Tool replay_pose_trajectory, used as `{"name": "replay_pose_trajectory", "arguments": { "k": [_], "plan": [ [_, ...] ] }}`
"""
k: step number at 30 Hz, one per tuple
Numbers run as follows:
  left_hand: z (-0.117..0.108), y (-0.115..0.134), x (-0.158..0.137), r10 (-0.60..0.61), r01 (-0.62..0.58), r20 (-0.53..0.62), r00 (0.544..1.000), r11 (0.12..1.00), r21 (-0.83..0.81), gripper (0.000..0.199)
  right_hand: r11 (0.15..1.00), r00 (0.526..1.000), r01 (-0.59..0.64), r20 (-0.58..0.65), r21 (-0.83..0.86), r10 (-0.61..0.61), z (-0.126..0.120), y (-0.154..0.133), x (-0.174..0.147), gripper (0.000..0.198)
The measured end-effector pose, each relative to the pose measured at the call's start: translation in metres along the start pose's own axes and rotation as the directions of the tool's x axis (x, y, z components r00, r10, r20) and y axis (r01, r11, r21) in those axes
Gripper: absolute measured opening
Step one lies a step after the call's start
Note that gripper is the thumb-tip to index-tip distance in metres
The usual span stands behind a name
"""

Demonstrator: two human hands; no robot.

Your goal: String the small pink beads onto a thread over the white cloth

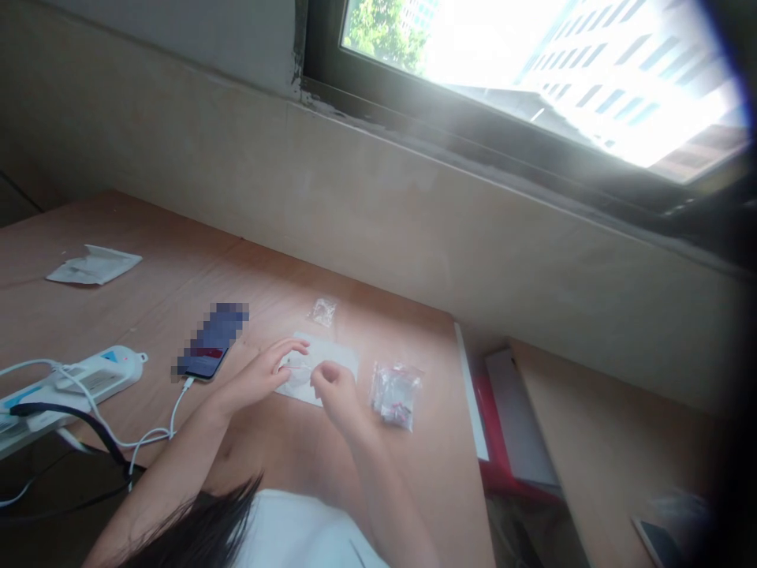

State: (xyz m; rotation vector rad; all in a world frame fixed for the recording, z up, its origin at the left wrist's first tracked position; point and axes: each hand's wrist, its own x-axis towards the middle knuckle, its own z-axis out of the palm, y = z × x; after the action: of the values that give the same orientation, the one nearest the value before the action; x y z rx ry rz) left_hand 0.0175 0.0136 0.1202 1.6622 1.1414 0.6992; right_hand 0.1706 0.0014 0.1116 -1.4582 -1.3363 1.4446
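Thin strand (300, 366) shows over white paper (341, 352) between right hand (339, 392), fingertips pinched together, and left hand (264, 374). Whether the left grips anything, I cannot tell

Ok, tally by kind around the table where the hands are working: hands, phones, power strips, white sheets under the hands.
Left hand and right hand: 2
Phone: 1
Power strip: 1
White sheet: 1
Total: 5
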Motion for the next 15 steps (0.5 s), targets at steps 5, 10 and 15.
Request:
{"name": "replay_pose_trajectory", "arguments": {
  "k": [5,10,15],
  "plan": [
    [-0.013,0.002,-0.014,-0.093,0.1,0.153,0.984,0.994,-0.036,0.045,0.99,0.996,-0.046,0.081,0.132,0.036,0.004,0.007,0.01,0.016],
    [-0.01,-0.032,-0.021,-0.106,0.107,-0.018,0.994,0.99,0.091,0.053,0.979,0.982,-0.05,0.189,0.198,0.012,0.018,0.034,0.021,0.019],
    [-0.011,-0.077,-0.021,-0.047,0.081,-0.113,0.992,0.945,0.316,0.046,0.948,0.984,0.116,-0.094,-0.295,-0.15,0.032,0.07,0.037,0.011]
  ]
}}
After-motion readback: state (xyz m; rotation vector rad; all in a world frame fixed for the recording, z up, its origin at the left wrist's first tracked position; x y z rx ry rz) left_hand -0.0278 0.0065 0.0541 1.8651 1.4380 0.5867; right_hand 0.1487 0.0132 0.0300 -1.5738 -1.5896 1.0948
